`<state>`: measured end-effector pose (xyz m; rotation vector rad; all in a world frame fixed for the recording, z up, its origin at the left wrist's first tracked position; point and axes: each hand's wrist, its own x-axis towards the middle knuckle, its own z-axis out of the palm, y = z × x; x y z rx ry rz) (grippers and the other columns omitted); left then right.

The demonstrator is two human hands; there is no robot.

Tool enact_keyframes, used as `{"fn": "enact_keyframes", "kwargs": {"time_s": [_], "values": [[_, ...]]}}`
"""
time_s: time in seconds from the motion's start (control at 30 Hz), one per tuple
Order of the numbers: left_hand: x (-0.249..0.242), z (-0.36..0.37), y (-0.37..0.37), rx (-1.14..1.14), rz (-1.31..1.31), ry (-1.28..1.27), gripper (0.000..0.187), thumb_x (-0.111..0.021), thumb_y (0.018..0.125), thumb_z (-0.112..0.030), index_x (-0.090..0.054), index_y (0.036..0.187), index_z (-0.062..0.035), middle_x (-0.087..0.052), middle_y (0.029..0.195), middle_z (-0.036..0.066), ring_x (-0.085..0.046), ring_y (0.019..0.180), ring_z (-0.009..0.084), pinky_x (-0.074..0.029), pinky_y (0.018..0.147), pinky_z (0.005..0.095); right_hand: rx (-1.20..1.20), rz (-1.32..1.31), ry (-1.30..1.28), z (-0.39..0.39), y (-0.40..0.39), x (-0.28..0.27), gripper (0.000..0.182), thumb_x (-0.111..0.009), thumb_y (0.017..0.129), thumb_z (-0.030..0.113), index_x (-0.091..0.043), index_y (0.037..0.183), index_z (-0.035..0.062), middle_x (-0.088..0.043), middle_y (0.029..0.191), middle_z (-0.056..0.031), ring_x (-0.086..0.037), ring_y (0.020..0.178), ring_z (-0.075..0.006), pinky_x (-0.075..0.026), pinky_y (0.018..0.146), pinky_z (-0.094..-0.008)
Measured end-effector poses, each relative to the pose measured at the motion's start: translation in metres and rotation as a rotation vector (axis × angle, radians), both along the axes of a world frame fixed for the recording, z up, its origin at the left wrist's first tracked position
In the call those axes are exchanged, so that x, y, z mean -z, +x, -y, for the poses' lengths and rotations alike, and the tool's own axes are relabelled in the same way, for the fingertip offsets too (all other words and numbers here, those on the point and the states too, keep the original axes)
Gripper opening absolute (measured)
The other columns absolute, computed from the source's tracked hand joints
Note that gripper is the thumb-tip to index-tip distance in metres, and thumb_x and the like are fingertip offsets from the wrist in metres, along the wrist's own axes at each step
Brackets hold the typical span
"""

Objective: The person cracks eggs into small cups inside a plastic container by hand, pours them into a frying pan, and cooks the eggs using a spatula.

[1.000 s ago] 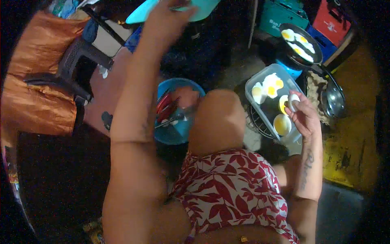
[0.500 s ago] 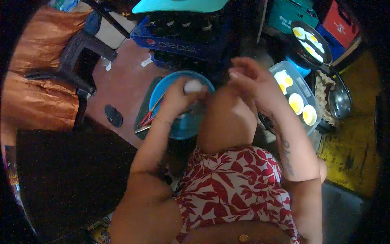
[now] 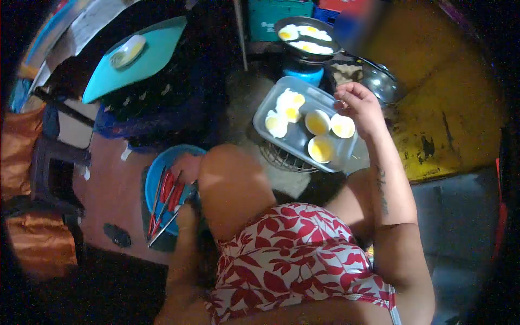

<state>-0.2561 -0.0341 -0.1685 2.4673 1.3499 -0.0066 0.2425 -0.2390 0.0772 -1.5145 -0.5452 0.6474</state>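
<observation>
My left hand (image 3: 187, 215) is low by the right rim of a blue basin (image 3: 150, 176), its fingers dark and blurred; what it holds, if anything, is hidden. Red-handled utensils (image 3: 168, 189) and a metal-ended stick lie in the basin, beside a blurred pinkish shape. Above the right edge of a clear plastic tray (image 3: 264, 111), my right hand (image 3: 352, 103) has thumb and fingertips pinched together; anything between them is too small to name. In the tray are cooked eggs (image 3: 291, 105) at the left and three round white cups (image 3: 318, 122) with yellow contents.
A pan (image 3: 309, 38) of frying eggs sits on a stove above a blue base (image 3: 303, 75). Behind its handle is a glass lid (image 3: 379, 84). A turquoise board (image 3: 157, 54) bearing a whitish item rests on dark crates at upper left. A dark chair (image 3: 54, 168) stands left.
The view has swung right. My left hand has gone lower beside the basin, and the white object it held is out of sight. My right hand has moved over the tray's right edge, fingers pinched.
</observation>
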Motion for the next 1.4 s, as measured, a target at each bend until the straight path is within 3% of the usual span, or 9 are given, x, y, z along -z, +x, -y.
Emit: {"fn": "enact_keyframes", "kwargs": {"time_s": [0.1,0.27,0.4,0.47,0.67,0.73,0.77,1.17,1.4], "values": [[-0.051,-0.023,0.008,-0.207,-0.091,0.004,0.02,-0.064,0.082,-0.014,-0.066,0.098,-0.0025,-0.068,0.093,0.022,-0.066,0.083,0.0425,-0.052,0.072,0.0496,0.186,0.002,0.012,0.026,0.028,-0.007,0.011,-0.064,0.092,0.018,-0.062,0.097,0.0086,-0.062,0.082,-0.0001,-0.056,0.067,-0.0084,-0.047,0.062,-0.0236],[-0.102,-0.057,0.041,-0.256,0.544,0.302,0.02,-0.064,0.08,-0.009,-0.065,0.099,-0.0022,-0.066,0.093,0.022,-0.064,0.087,0.0414,-0.05,0.073,0.0476,0.334,-0.074,0.007,0.058,0.069,0.025,0.009,-0.063,0.089,0.018,-0.061,0.095,0.0112,-0.064,0.086,-0.0011,-0.06,0.068,-0.0128,-0.049,0.062,-0.0272],[-0.149,-0.056,0.064,-0.07,0.49,0.556,0.021,-0.067,0.078,-0.012,-0.065,0.097,-0.0021,-0.066,0.095,0.021,-0.064,0.09,0.0398,-0.051,0.077,0.0475,0.326,-0.146,-0.001,0.073,0.056,0.031,0.009,-0.063,0.089,0.016,-0.062,0.097,0.0102,-0.064,0.084,-0.0016,-0.06,0.065,-0.0133,-0.049,0.058,-0.0276],[-0.153,-0.078,0.036,-0.11,0.123,0.307,0.033,-0.073,0.076,-0.021,-0.065,0.102,-0.002,-0.067,0.096,0.022,-0.065,0.089,0.04,-0.051,0.078,0.0485,0.338,-0.156,0.002,0.076,0.055,0.026,0.009,-0.062,0.089,0.014,-0.062,0.097,0.0097,-0.064,0.084,-0.0017,-0.061,0.065,-0.0135,-0.05,0.057,-0.0279],[-0.057,-0.098,-0.084,-0.305,-0.173,0.322,0.058,-0.073,0.078,-0.04,-0.06,0.12,-0.0025,-0.066,0.106,0.024,-0.065,0.094,0.0424,-0.052,0.08,0.0501,0.339,-0.157,0.109,0.101,0.071,0.037,0.018,-0.065,0.09,0.015,-0.059,0.104,0.005,-0.061,0.084,-0.0042,-0.06,0.066,-0.0161,-0.051,0.055,-0.029],[-0.121,-0.056,-0.029,-0.365,-0.144,0.138,0.057,-0.071,0.08,-0.042,-0.061,0.12,-0.0024,-0.065,0.108,0.026,-0.064,0.097,0.0432,-0.052,0.083,0.0502,0.326,-0.195,0.143,0.104,0.073,0.037,0.019,-0.065,0.091,0.016,-0.059,0.105,0.0055,-0.06,0.083,-0.0036,-0.059,0.066,-0.0175,-0.05,0.056,-0.0293],[-0.083,-0.071,-0.039,-0.389,-0.1,0.2,0.056,-0.071,0.08,-0.042,-0.062,0.118,-0.0017,-0.065,0.109,0.026,-0.063,0.1,0.0433,-0.051,0.086,0.0496,0.369,-0.228,0.131,0.103,0.071,0.034,0.018,-0.065,0.092,0.017,-0.059,0.105,0.0066,-0.06,0.083,-0.0028,-0.058,0.069,-0.0177,-0.049,0.055,-0.0294],[-0.131,-0.057,-0.004,-0.481,-0.223,0.055,0.046,-0.069,0.08,-0.031,-0.063,0.118,-0.0068,-0.064,0.117,0.021,-0.06,0.11,0.0401,-0.049,0.092,0.05,0.338,-0.272,0.131,0.097,0.09,0.053,0.021,-0.062,0.093,0.02,-0.059,0.107,0.003,-0.061,0.084,-0.006,-0.06,0.07,-0.0185,-0.049,0.058,-0.0288],[-0.05,-0.048,-0.035,-0.419,-0.361,-0.139,0.049,-0.067,0.083,-0.046,-0.064,0.116,-0.0106,-0.061,0.123,0.019,-0.056,0.117,0.0411,-0.049,0.09,0.0541,0.316,-0.324,0.113,0.093,0.091,0.055,0.021,-0.062,0.094,0.019,-0.06,0.107,0.0029,-0.062,0.084,-0.006,-0.06,0.07,-0.0181,-0.05,0.057,-0.0294]]}}
